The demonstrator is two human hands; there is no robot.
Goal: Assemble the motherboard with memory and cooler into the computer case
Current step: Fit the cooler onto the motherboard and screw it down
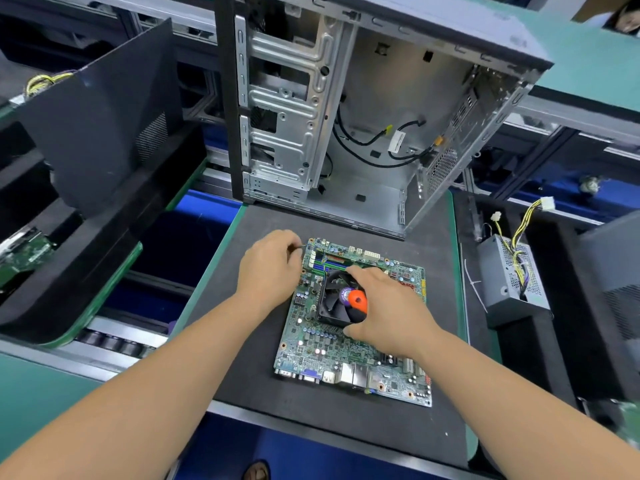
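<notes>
Black foam matting covers the counter under both your wrists, and the motherboard lies flat on it, well short of the open computer case standing beyond your fingertips

Start with your left hand: it sits at the board's far left corner with the fingers curled under, seemingly pinching a thin wire or cable end, though what it holds is too small to tell for sure. If that is the fan lead, my judgement is you should seat it squarely on its header and let the slack lie off the blades

Just right of that hand, the memory appears already seated in its slots. Below it sits the cooler, its black fan between your two hands

Your right hand rests over the cooler's right side, fingers wrapped round the orange and black handle of a screwdriver. The tip is hidden, so I cannot tell which screw it is on. Hold the driver upright, press straight down, and tighten the corners crosswise, a little each, so the cooler settles level. Steady the board with the left hand so it doesn't slide on the foam

Further right of your right arm a grey power supply with yellow and black leads waits off the mat, as the case is still bare inside, apart from a few loose black cables
</notes>
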